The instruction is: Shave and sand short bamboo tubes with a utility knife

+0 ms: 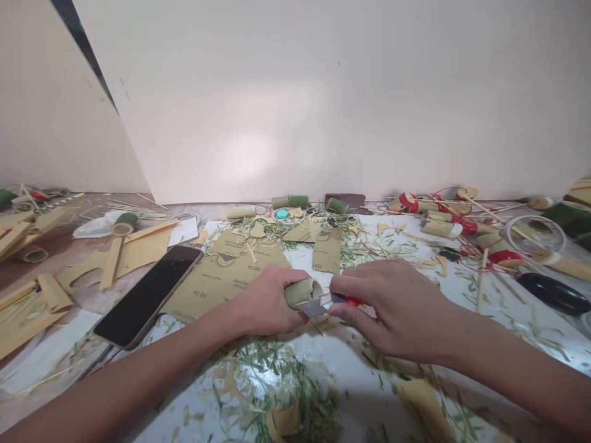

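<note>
**Blade on bamboo tube**

Left hand (265,304) wraps a short, hollow green bamboo tube (302,291) at table centre. Right hand (383,301) pinches a red-handled knife (325,303), flat steel blade touching the tube's rim. Gritty sandpaper (221,277) at 10 o'clock; glossy phone (148,294) at 9.

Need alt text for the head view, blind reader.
Left hand grips a short bamboo tube while the right hand presses a red-handled knife to its end. Green shavings, sandpaper sheets and a phone lie around them.
</note>
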### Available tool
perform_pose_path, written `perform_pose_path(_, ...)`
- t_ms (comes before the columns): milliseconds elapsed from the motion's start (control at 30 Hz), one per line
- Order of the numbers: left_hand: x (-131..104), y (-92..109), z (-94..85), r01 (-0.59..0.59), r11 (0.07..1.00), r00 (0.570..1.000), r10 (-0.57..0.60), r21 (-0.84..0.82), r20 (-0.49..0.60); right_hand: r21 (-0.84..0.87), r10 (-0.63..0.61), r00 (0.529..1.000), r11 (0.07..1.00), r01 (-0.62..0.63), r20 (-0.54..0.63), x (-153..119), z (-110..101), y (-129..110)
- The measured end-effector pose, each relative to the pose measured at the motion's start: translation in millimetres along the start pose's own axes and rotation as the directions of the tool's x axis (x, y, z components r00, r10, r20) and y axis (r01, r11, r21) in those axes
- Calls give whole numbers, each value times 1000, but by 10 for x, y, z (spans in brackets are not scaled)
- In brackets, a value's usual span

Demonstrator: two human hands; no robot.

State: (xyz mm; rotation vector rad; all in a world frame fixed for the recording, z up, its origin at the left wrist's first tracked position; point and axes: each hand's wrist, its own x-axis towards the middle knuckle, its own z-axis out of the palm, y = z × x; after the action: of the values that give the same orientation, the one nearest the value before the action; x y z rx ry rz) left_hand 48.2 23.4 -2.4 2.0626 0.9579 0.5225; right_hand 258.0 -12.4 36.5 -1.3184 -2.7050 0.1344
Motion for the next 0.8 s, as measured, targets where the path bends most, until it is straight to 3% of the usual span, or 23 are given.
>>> perform_pose_path(433, 2, -7, -12, -15, 1000, 1000, 15, 2, 24, 17, -61, 996, 998, 62, -58, 15, 41, 50)
perform_pose_path(800, 13, -11, -24, 6, 999, 1000, -5, -34, 26, -26, -35, 995, 999, 33, -94, -7, 43, 25)
